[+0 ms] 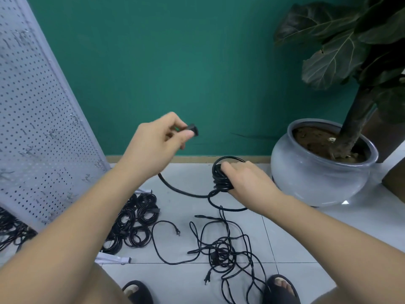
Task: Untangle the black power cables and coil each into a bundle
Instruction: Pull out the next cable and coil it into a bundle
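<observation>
Nearest, on the white tiled floor [291,238], a loose tangle of thin black power cables [221,253] lay unsorted, so by my judgement much was left to do. To its left sat a heap of finished black coiled bundles [140,218]. Farther out, the right hand [247,181] had its fingers curled round a tight, glossy, part-wound black cable coil [219,178]. The left hand [160,137] pinched that cable's black end connector [193,129] between thumb and fingertips, with a short slack length unwound.

Bare forearms [72,218], black open-toed slippers [270,292] on both feet.
</observation>
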The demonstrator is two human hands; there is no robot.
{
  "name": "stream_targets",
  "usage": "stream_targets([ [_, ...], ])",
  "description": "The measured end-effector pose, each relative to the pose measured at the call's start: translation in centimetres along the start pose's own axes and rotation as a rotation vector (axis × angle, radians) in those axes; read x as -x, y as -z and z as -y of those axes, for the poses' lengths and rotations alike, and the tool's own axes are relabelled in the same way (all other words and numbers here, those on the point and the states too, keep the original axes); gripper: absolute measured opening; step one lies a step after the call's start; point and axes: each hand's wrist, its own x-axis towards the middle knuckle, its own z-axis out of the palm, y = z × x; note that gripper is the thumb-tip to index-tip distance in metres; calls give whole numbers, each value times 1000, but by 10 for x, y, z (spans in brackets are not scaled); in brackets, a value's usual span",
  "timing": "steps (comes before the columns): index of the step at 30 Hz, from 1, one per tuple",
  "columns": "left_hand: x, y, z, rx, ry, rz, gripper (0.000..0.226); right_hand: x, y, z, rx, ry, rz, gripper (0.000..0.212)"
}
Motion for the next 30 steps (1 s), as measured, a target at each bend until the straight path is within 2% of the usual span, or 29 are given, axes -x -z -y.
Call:
stream_targets([
  [4,2,-23,-5,-80,-31,161,24,0,-2,12,12,161,-58,35],
  [6,0,-34,-3,-158,-69,192,36,-1,0,20,-2,228,-106,34],
  [8,-4,-40,0,-194,-90,212,37,0,2,24,-13,268,-150,35],
  [13,-7,-37,3,-359,-160,352,5,4,9,31,-60,241,-128,35],
  [16,-3,-42,6,-446,-200,492,24,7,14,33,-104,160,-94,39],
  [18,-3,-44,7,-429,-171,516,25,9,13,33,-159,156,-58,35],
  [22,-5,-38,6,-129,-21,449,27,10,6,31,-194,129,-11,35],
  [25,-2,-38,0,-106,-11,412,23,5,7,29,-322,44,-62,36],
  [27,3,-41,-4,-156,-76,262,25,2,9,27,-409,-39,-64,43],
  [29,13,-42,-17,-149,-206,47,18,1,11,23,-507,-137,-43,39],
  [30,19,-42,-26,-96,-235,-10,12,0,12,20,-551,-187,-37,36],
])
